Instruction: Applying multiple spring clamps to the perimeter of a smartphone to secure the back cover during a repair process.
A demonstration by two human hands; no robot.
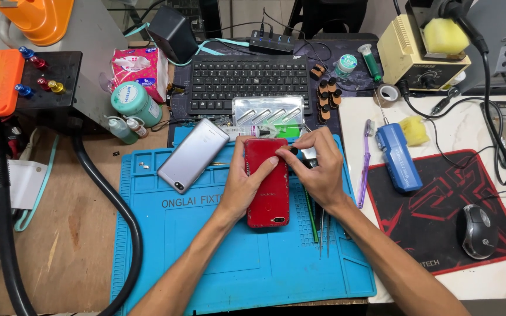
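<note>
- A crowded repair bench: a blue work mat (206,263) covers the wooden tabletop's front middle, a black keyboard (247,82) sits behind it, and a mouse (477,231) rests on a red-and-black pad at the right edge.
- A red phone (267,193) lies back-up, glossy, on the mat's far half, beside a silver phone (192,155).
- The left hand (241,187) grips the red phone's left edge.
- The right hand (317,167) pinches a small black tool (294,151) at the phone's upper right corner.

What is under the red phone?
The red phone lies back up on the blue work mat. The left hand steadies it while the right hand pinches a small black tool at its edge. Its screen side is hidden.
</note>
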